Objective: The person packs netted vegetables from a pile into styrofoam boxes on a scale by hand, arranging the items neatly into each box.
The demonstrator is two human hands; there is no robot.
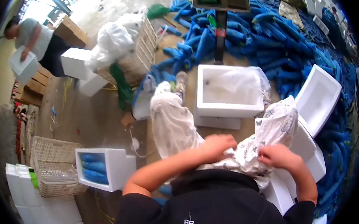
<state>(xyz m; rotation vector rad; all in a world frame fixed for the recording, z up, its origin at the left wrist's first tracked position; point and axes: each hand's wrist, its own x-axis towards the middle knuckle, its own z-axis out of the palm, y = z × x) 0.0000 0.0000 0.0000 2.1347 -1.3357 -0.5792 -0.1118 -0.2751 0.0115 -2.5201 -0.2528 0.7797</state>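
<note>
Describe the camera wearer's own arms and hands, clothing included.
The left hand and right hand are ungloved, with nothing visible on the wrists. The forearms are bare below short black sleeves, part of a black top with a small white marking.

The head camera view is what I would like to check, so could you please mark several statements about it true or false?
1. The left hand grips plastic film. False: it lies on the patterned trousers.
2. The right hand touches the patterned trousers. True.
3. Plastic film hangs over the right edge of the front foam box. True.
4. The foam box beside the left plastic crate holds green netting. False: it holds blue-netted bundles.
5. The co-worker holds a white box. True.
</note>
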